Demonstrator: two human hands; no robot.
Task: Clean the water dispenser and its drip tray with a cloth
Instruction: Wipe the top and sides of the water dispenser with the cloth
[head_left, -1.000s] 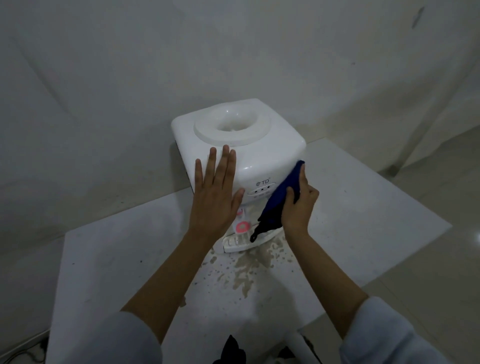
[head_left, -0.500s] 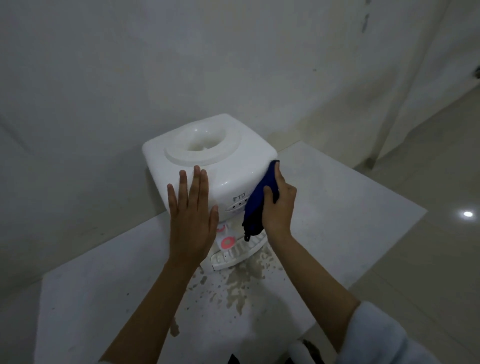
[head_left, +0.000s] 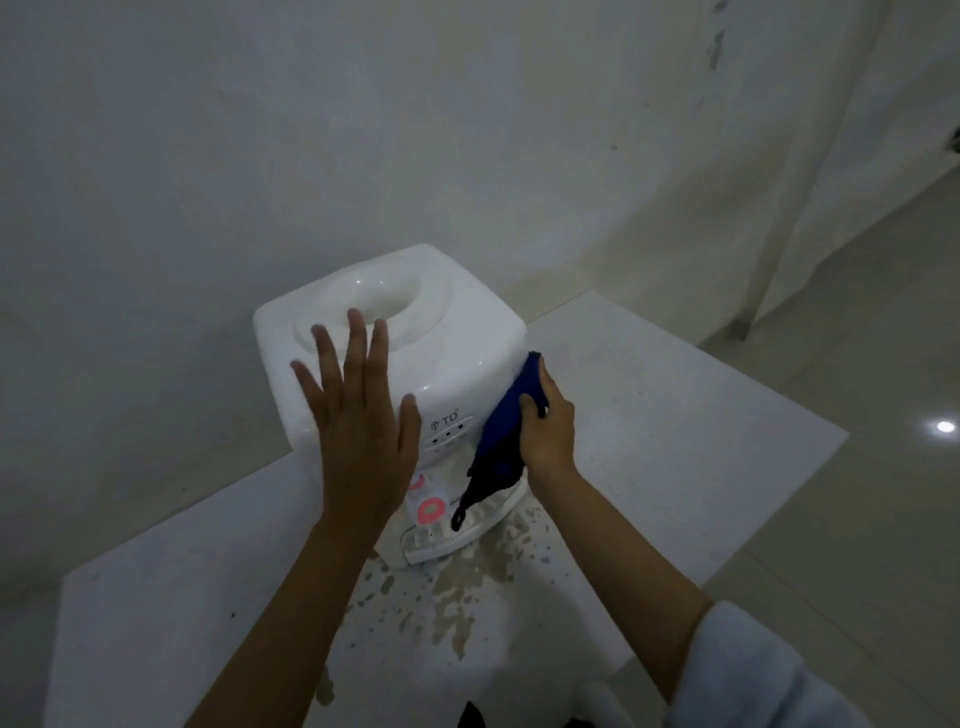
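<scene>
1. Head view: a white, boxy plastic tabletop water dispenser with rounded corners stands on a pale, flat-topped white table, near the table's back edge and close to a grey-white wall.
2. The dispenser's top has a round sunken bottle well; its front face carries a small "TD" mark above three small dots.
3. The left hand is in front of the dispenser's left front corner, its fingers straight and spread and its fingertips reaching over the rim of the well. It holds nothing; whether the palm touches the plastic cannot be told.
4. The right hand is at the dispenser's right front corner, thumb and fingers curled round a dark blue cloth and holding it against that corner.
5. The cloth's loose lower end hangs down from the hand and reaches the white slotted drip tray at the foot of the dispenser.
6. A pink ring-shaped tap lever shows just above the tray, between the two wrists.
7. In front of the tray, the table bears brownish splash stains spread toward the person.
8. A light fluffy sleeve covers the right forearm, well in front of the dispenser.
9. To the right of the dispenser, beyond the table, lies a glossy pale floor with one bright light spot.
</scene>
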